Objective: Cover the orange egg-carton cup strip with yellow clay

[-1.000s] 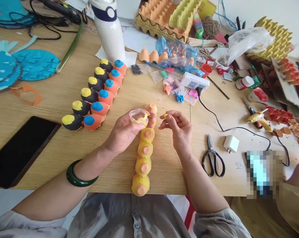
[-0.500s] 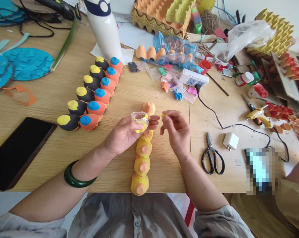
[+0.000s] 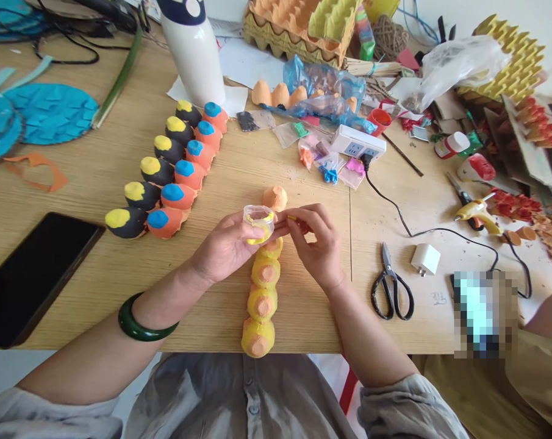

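My left hand (image 3: 225, 244) grips a small clear cup (image 3: 259, 224) with yellow material inside, above a row of egg-carton cups. My right hand (image 3: 316, 244) pinches a tiny yellow piece (image 3: 292, 217), its fingertips meeting the fingers of my left hand. Under the hands runs the row (image 3: 263, 303), whose nearer cups are yellow with bare orange tips; the farthest cup (image 3: 274, 198) is plain orange. Left of it stand a row of black cups with yellow tops (image 3: 141, 195) and a row of orange cups with blue tops (image 3: 177, 195), side by side.
A phone (image 3: 38, 274) lies at the left, a white bottle (image 3: 196, 61) behind the cups. Scissors (image 3: 390, 283), a white adapter (image 3: 425, 259) and a corded power strip (image 3: 358, 143) are on the right. A person's arm (image 3: 548, 311) shows at the right edge.
My right hand has moved left, bringing the yellow piece up to the fingers of my left hand. The cup remains in my left hand at nearly the same place.
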Motion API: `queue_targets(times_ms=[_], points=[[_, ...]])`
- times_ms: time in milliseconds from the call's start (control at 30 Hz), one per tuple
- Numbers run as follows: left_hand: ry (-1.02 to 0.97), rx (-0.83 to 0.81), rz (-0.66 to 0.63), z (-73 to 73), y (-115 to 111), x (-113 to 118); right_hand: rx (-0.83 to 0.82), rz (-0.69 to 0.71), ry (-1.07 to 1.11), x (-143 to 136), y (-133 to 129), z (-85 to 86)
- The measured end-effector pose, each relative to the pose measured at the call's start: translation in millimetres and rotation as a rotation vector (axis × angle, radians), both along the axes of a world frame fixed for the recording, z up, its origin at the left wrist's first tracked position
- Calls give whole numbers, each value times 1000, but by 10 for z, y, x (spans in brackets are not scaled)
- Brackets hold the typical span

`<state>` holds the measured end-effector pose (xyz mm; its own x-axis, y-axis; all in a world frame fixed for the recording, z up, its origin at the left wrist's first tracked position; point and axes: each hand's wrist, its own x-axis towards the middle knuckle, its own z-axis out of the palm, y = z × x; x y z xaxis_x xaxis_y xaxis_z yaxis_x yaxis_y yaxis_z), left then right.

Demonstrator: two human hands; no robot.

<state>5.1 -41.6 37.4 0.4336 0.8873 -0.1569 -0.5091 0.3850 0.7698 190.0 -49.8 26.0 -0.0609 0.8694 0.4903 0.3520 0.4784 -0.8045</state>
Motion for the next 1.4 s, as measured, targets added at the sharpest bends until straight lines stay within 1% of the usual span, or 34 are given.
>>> queue_targets(times_ms=[100,167,233,300,367,533,667,767,800,833,933,967,1000,1100,1167,1267,1333,1400], points=[[-25,-36,14,10,13,-21,-90,-136,224,15,19,-6],[-56,-89,26,8,28,-45,-175,-186,379,16,29,-3],[-81,-161,54,0,41,-70,-264,-164,470,-1,28,9],[-88,-223,76,-6,49,-86,-322,-116,503,-31,10,28],[-91,-249,82,-8,49,-89,-328,-68,494,-62,-23,48],[-80,-223,53,-17,34,-68,-259,18,413,-86,-125,61],[-55,-164,17,-40,18,-45,-195,35,290,-91,-170,59],[-15,-126,-5,-49,3,-26,-109,119,159,-99,-165,69],[-3,-123,-3,-48,0,-20,-78,128,130,-98,-160,70],[5,-120,4,-45,-2,-14,-54,111,124,-94,-154,68],[20,-87,30,-30,-3,-3,-35,-43,206,-78,-140,47],[28,-73,37,-26,-4,0,-41,-69,215,-75,-136,39],[37,-61,42,-23,-5,3,-47,-64,198,-74,-132,31],[50,-53,56,-20,-11,13,-54,27,101,-69,-115,17],[44,-43,57,-17,-13,16,-62,-3,128,-54,-100,11],[33,-9,35,-14,-12,11,-83,-116,221,-28,-89,6],[22,-9,29,-18,-11,5,-83,-122,220,-23,-97,11],[6,-23,31,-25,-14,3,-59,-90,200,-32,-112,25]])
